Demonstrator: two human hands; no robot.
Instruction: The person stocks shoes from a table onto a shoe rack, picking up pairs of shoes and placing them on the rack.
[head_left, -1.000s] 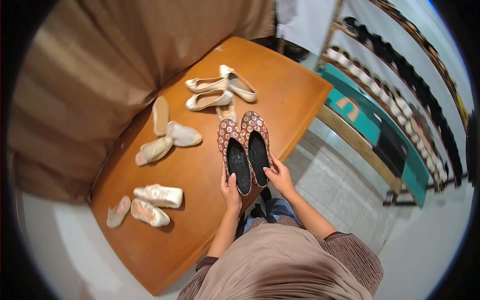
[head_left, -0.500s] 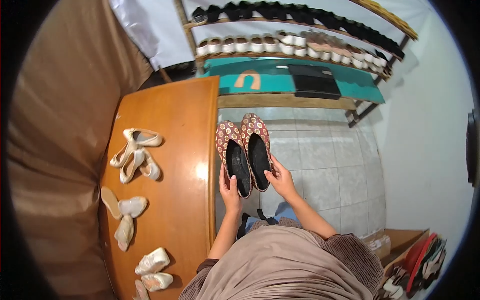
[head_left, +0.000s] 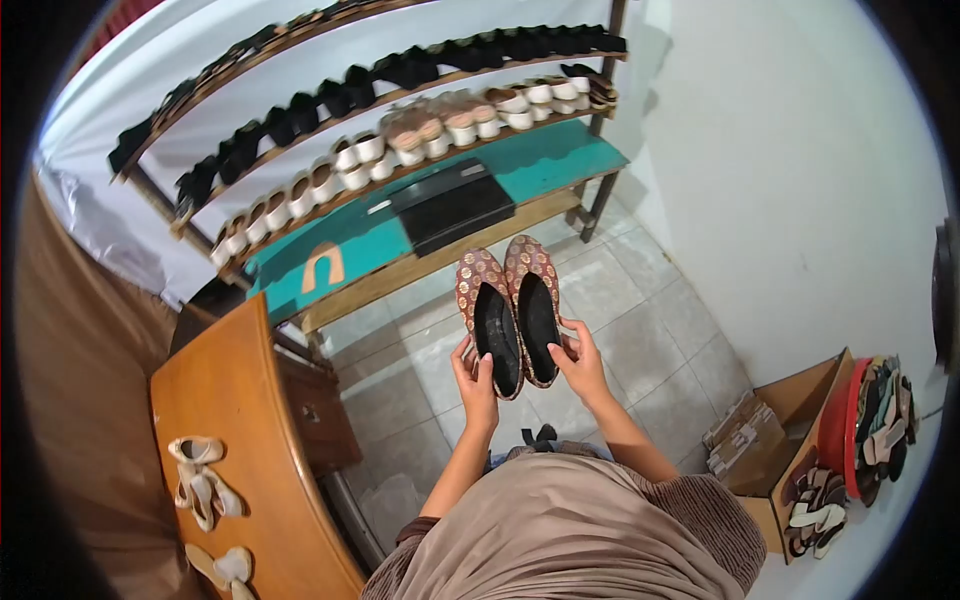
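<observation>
In front of my body I carry a pair of dark red flat shoes with gold round motifs and black insides, side by side with toes pointing away. My left hand (head_left: pixel 477 385) is closed around the heel part of the left shoe (head_left: pixel 481 270), its thumb at the inner edge. On the other side, my right hand (head_left: pixel 580 362) grips the right shoe (head_left: pixel 530 262), the thumb over its rim and the fingers along the outer side. The two shoes touch each other above the tiled floor.
Ahead stands a rack (head_left: pixel 350 198) with rows of black and white shoes. Its green bench (head_left: pixel 560 150) bears a black box (head_left: pixel 455 212) and a U-shaped tan piece (head_left: pixel 322 268). Pale shoes (head_left: pixel 205 490) lie on the wooden table (head_left: pixel 235 400). A cardboard box (head_left: pixel 800 430) and red basin (head_left: pixel 855 430) sit right.
My view has turned to the right, so the table has shifted left and the rack shows more fully. Both hands still hold the shoes in much the same pose.
</observation>
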